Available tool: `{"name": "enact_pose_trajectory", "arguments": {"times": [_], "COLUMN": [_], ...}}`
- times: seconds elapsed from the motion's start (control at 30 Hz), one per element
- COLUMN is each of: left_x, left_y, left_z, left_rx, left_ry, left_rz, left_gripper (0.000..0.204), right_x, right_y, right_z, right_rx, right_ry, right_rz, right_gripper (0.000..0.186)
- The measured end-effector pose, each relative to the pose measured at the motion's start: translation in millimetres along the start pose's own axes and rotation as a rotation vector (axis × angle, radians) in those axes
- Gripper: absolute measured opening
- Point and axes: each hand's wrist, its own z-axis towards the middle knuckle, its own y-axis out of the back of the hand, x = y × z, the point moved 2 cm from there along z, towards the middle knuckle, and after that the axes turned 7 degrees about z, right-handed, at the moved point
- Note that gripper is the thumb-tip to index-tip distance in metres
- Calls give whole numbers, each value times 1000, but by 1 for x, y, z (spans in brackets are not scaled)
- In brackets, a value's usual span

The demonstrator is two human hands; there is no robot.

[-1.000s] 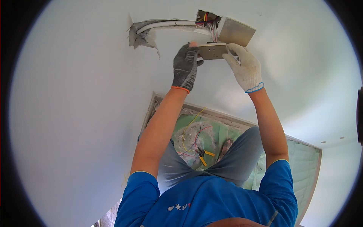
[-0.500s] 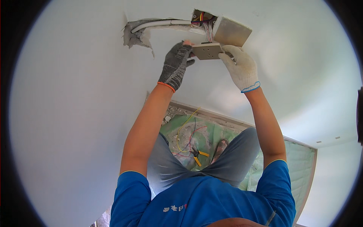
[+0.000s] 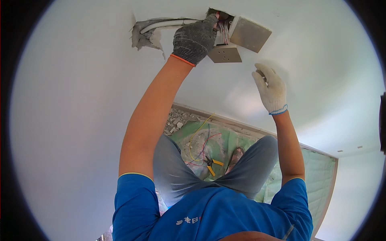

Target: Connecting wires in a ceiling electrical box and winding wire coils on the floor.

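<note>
My left hand (image 3: 196, 39), in a dark grey glove with bare fingertips, reaches up to the recessed wall box (image 3: 231, 20). Its fingers are curled closed inside the opening, near the wires; what they pinch is hidden. A bundle of thin, pale and reddish wires (image 3: 224, 33) runs down from the box to a bronze-coloured socket plate (image 3: 225, 55), which hangs tilted just below, touched by neither fingertips. My right hand (image 3: 272, 86), in a white knit glove, is off to the right of the socket, empty, with thumb and fingers apart and loosely bent.
A second, blank bronze plate (image 3: 251, 34) sits on the wall right of the box. A white conduit (image 3: 167, 25) enters from the left through a rough chased hole (image 3: 146, 36). Below, yellow-handled pliers (image 3: 211, 164) and loose coloured wires (image 3: 192, 141) lie on green floor sheeting beside rubble (image 3: 175, 120).
Both hands have let go of the socket plate, which now hangs on its wires. My left hand has moved up into the wall box; my right hand has drawn back down and right.
</note>
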Motion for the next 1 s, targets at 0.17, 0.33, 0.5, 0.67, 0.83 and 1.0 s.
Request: {"name": "enact_pose_trajectory", "arguments": {"times": [0.17,0.33,0.5,0.67,0.83,1.0], "left_x": [5,-1,2,-1,8,11], "left_y": [7,6,5,9,8,30], "left_z": [-5,4,6,10,6,-5], "left_rx": [188,383,422,515,521,442], "left_ry": [-87,-68,-102,-84,-83,-17], "left_rz": [124,175,253,380,225,16], "left_gripper": [52,60,60,61,63,64], "right_x": [-22,-45,-53,-57,-50,-55], "right_y": [-1,-13,-21,-24,-32,-27], "right_z": [-22,-37,-46,-49,-54,-66], "right_rx": [23,75,113,113,149,147], "right_ry": [-56,-140,-168,-169,-152,-174], "right_rz": [33,72,91,98,105,116], "right_gripper": [29,29,29,28,27,26]}}
